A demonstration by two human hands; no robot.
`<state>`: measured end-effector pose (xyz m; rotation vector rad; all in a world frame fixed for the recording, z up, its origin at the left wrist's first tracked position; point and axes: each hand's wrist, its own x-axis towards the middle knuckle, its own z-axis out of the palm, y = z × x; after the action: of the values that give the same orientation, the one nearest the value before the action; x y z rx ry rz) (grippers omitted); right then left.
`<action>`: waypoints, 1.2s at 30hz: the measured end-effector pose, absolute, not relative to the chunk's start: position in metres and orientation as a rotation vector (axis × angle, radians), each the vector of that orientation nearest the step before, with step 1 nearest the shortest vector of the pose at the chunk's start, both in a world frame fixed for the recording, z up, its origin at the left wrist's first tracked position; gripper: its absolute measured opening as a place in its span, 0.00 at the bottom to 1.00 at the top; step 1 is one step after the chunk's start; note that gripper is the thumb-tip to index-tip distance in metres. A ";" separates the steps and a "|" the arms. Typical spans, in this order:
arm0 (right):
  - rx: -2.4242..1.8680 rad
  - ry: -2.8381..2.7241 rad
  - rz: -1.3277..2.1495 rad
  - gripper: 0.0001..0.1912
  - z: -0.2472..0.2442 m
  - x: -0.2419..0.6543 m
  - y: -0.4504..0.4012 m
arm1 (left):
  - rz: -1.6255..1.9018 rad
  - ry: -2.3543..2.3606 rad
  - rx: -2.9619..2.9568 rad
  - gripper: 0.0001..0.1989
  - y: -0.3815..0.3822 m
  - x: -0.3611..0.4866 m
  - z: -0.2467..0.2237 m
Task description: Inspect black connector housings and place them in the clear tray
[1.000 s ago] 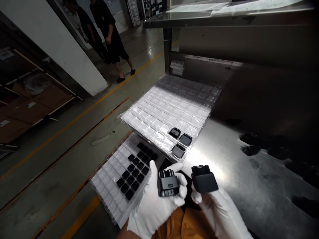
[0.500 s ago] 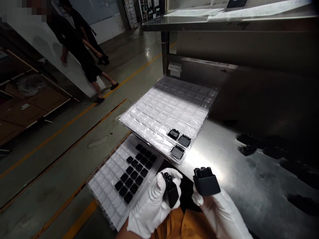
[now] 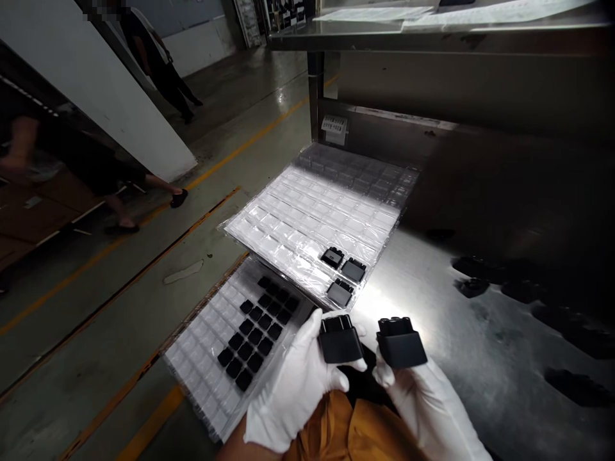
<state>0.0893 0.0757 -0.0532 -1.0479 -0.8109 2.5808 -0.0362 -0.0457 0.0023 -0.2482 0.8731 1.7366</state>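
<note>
My left hand (image 3: 293,381), in a white glove, is closed around a small black plastic block (image 3: 340,347) with a row of rounded ridges along its top. Its broad flat face is toward me. A second, similar black block (image 3: 402,349) is gripped by my gloved right hand (image 3: 427,400), with its ridged end up; most of those fingers are hidden behind it. The two blocks are held side by side, slightly apart, over the metal table's front edge. Just beyond them lies a clear plastic tray (image 3: 307,211) with three like blocks at its near right corner.
A lower tray (image 3: 202,358) at the left holds several black blocks. More dark pieces (image 3: 485,269) lie on the metal table (image 3: 432,294) at the right. A metal shelf (image 3: 432,41) spans the back. Two people walk on the floor at the left.
My left hand has turned its block from edge-on to broad face toward me and raised it slightly. The right hand stays nearly still. The nearer walking person has moved left.
</note>
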 end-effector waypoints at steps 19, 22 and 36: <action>-1.085 -0.856 2.567 0.12 -0.059 0.087 0.076 | 1.831 0.706 -0.644 0.04 -0.044 -0.048 0.007; -1.113 -0.839 2.562 0.12 -0.060 0.087 0.075 | 1.900 0.582 -0.819 0.09 -0.036 -0.055 0.016; -1.236 -0.823 2.578 0.14 -0.053 0.087 0.071 | 1.963 1.061 -0.782 0.07 -0.023 -0.056 0.030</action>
<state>0.0872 0.0712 -0.0527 -1.2362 -0.8227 2.5779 -0.0558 -0.0228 0.0301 -0.7817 1.0612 1.9626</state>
